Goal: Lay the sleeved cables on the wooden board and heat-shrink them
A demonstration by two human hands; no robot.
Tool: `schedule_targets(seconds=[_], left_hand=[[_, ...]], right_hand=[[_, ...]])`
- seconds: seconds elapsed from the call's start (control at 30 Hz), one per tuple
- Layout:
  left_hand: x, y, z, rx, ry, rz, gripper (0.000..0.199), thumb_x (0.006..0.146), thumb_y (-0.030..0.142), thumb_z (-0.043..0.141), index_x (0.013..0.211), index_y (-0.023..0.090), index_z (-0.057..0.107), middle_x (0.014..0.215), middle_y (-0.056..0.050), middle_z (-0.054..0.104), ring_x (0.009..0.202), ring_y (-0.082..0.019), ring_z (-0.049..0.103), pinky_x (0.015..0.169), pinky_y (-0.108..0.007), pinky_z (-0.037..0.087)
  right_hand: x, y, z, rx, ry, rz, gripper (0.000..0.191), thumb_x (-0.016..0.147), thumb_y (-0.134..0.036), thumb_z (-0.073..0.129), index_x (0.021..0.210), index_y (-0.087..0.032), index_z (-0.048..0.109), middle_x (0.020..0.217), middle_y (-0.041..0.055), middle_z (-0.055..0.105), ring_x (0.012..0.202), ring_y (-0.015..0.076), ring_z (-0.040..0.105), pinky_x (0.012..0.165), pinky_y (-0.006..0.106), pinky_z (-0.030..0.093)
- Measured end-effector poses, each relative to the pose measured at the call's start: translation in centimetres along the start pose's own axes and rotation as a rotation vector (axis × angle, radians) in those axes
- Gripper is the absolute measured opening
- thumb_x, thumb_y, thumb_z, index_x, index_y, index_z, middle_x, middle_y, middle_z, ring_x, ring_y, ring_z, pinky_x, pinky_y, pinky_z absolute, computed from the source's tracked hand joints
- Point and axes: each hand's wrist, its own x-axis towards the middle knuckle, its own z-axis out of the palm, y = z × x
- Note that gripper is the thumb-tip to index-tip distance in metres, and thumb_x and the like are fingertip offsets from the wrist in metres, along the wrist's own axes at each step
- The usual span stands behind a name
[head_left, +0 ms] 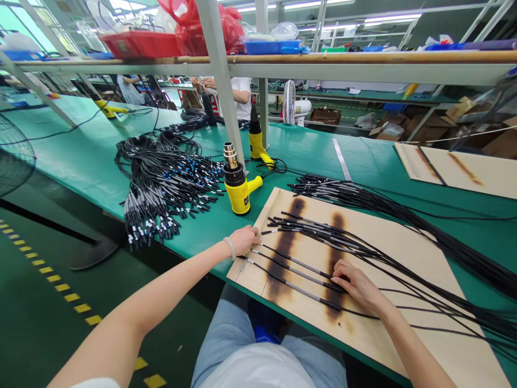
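The left hand [243,240] is closed in a pinch at the tip end of a black cable [307,265], and the right hand [355,285] grips between thumb and fingers farther along, apparently on the same cable; holding it at 2 points probably draws that stretch straight, with its grey sleeve between the hands. Just nearer the body, 2 other cables [302,291] lie spaced apart, likely so each can be reached singly. Beyond the hands, a gathered group of cables [343,240] rests on the same wooden board [363,218], tips towards the left. The board seems to shield the green bench [375,161] from heat, judging by its 2 dark scorch bands [297,207]. Past its left corner, a yellow heat gun [238,196] stands nozzle up, perhaps so the tip touches nothing; a second heat gun [256,143] stands behind it. A large cable pile [173,161] spreads left of them, while a long cable bundle [404,213] lies beyond the board, its tips also facing left, near a metal strip [342,160].
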Motion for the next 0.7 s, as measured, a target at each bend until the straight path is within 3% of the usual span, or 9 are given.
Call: schedule_targets(seconds=[0.37, 0.7], left_hand=[[-0.03, 0.3, -0.34, 0.056, -0.055, -0.004, 0.036, 0.086, 0.013, 0.045, 0.108, 0.023, 0.071, 0.096, -0.011, 0.06, 0.088, -0.024, 0.054, 0.07, -0.03, 0.045], [-0.12, 0.19, -0.04, 0.036, -0.021, 0.004, 0.035, 0.086, 0.013, 0.046, 0.105, 0.022, 0.072, 0.094, -0.012, 0.059, 0.085, -0.022, 0.053, 0.069, -0.029, 0.045]], right_hand=[[-0.01, 0.79, -0.07, 0.044, -0.063, -0.02, 0.032, 0.095, -0.039, 0.041, 0.071, -0.02, 0.048, 0.079, 0.0036, 0.05, 0.074, 0.017, 0.051, 0.069, 0.031, 0.041], [0.08, 0.95, -0.43, 0.073, -0.088, -0.016, 0.03, 0.092, -0.037, 0.045, 0.068, -0.02, 0.046, 0.078, 0.003, 0.051, 0.073, 0.0166, 0.05, 0.069, 0.031, 0.04]])
